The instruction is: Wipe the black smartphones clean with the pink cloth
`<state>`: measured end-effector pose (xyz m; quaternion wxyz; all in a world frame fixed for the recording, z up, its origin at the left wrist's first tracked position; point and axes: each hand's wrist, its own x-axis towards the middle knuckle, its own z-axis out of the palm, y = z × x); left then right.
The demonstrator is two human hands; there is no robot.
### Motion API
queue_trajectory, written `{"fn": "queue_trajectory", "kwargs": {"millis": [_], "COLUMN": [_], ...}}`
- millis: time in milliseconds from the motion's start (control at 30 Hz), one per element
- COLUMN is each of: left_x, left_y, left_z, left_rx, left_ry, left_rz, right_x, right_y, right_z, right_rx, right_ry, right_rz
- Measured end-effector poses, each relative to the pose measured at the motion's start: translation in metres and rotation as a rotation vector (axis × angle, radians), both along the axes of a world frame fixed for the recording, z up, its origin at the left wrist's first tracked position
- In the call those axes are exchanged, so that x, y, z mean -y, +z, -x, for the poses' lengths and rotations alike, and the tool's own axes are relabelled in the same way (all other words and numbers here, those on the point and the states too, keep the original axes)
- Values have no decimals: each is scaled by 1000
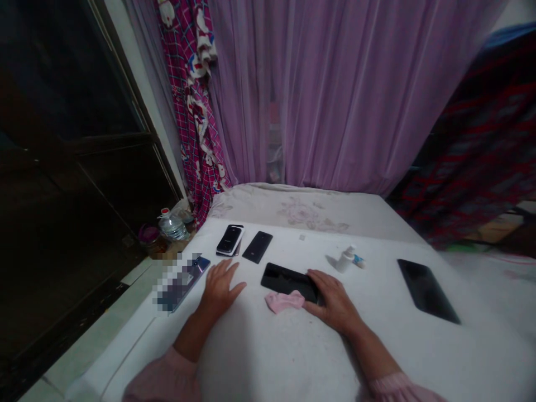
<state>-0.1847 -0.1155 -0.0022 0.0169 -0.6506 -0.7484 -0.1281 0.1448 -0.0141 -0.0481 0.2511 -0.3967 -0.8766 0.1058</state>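
My left hand (pixel 220 287) lies flat on the white surface (pixel 272 357), fingers spread, holding nothing. It rests between a blurred-out phone (pixel 182 282) and a black phone (pixel 288 281) lying face up. My right hand (pixel 333 298) rests on the right end of that black phone, fingers curled over its edge. A small pink cloth (pixel 285 301) lies crumpled against the phone's near side, just left of my right hand. Whether the fingers touch the cloth is unclear.
Farther back lie a black-and-white phone (pixel 230 240) and a dark phone (pixel 257 247). A small white bottle (pixel 347 259) lies on its side to the right. A large dark tablet (pixel 427 290) sits far right. A water bottle (pixel 172 226) stands on the floor at left. Purple curtains hang behind.
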Motion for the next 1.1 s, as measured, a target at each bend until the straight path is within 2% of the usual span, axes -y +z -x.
{"fn": "queue_trajectory", "kwargs": {"millis": [100, 200, 300, 467, 700, 867, 933, 1000, 1100], "left_x": [-22, -41, -52, -53, -52, -52, -53, -54, -55], "left_y": [-7, -12, -19, -28, -30, -32, -33, -35, -37], "left_z": [-41, -61, -64, -63, -64, -61, -61, -61, -61], "left_rx": [102, 196, 254, 265, 281, 293, 292, 291, 288], "left_ry": [-265, -367, -383, -380, -384, -395, -385, -372, -362], "left_rz": [-28, 57, 132, 86, 45, 29, 20, 19, 31], "right_x": [1, 2, 4, 21, 49, 53, 49, 43, 31], "right_y": [2, 4, 6, 18, 27, 28, 29, 29, 26], "right_z": [1, -1, -2, 14, 55, 48, 39, 28, 14], "right_rx": [-11, -37, -96, -195, -36, -88, -151, -190, -124], "right_ry": [4, 14, 30, 49, 118, 116, 46, -108, -339], "right_rz": [-10, -49, -111, -231, -206, -217, -227, -243, -237]}}
